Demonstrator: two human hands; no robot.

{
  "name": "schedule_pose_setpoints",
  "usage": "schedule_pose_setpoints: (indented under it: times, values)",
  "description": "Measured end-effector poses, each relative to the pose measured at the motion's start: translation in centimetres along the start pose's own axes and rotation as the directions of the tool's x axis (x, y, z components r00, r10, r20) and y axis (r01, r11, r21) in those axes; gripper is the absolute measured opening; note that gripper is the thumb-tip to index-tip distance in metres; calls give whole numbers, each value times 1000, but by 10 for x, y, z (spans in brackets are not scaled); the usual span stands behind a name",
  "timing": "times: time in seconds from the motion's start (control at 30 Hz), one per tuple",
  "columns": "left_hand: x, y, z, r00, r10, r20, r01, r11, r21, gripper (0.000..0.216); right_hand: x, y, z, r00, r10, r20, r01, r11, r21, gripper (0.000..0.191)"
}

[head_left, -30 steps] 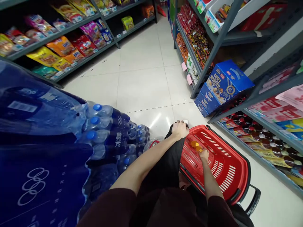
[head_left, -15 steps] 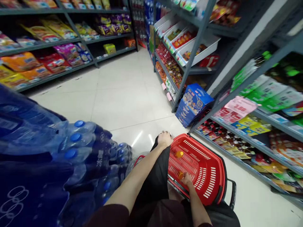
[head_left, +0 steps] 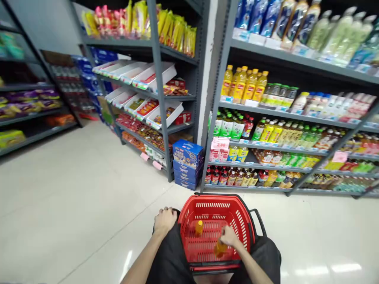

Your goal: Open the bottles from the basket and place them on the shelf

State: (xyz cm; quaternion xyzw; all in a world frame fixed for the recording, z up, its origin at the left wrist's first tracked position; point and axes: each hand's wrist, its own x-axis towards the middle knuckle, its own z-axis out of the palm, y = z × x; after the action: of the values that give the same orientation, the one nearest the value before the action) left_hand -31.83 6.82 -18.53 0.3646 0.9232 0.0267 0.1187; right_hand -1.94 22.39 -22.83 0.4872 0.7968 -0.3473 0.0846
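Note:
A red shopping basket (head_left: 217,228) with slotted walls and a black handle stands between my knees. Inside it, my right hand (head_left: 229,237) is closed around the top of an orange drink bottle (head_left: 220,249), which is tilted and slightly blurred. A second orange bottle (head_left: 199,228) with an orange-yellow cap stands upright in the basket's left part, apart from my hand. My left hand (head_left: 166,219) lies over my left knee, just left of the basket rim, fingers stretched over the dark trousers and holding nothing.
Drink shelves (head_left: 284,148) with rows of bottles rise ahead and to the right. A stack of blue boxes (head_left: 187,163) sits on the floor at the shelf corner. Left of it is a rack with white trays (head_left: 164,114) of small packets. Pale tiled floor (head_left: 89,197) extends left.
My view has turned right toward the drink shelves, and the blue-wrapped water bottle packs have left the picture. The bottle in my right hand has tilted; my left hand stays on my knee.

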Motion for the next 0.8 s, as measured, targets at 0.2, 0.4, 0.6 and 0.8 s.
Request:
schedule_pose_setpoints:
  times: [0.2,0.4,0.6,0.8]
  values:
    - [-26,8,5,960,281,-1,-277,947,163,52,-37,-29,-81,989,-118,-90,126,988,84,13]
    - [-42,57,20,870,480,113,-477,877,-58,77,-107,-57,-161,931,-312,-190,337,934,119,22]
    - [-116,169,4,682,716,-146,-524,339,-781,94,-200,-83,-245,887,-420,-194,455,865,211,19]
    - [-208,201,-68,619,772,-147,-356,108,-928,56,-280,-75,-286,901,-326,-285,431,738,520,25]
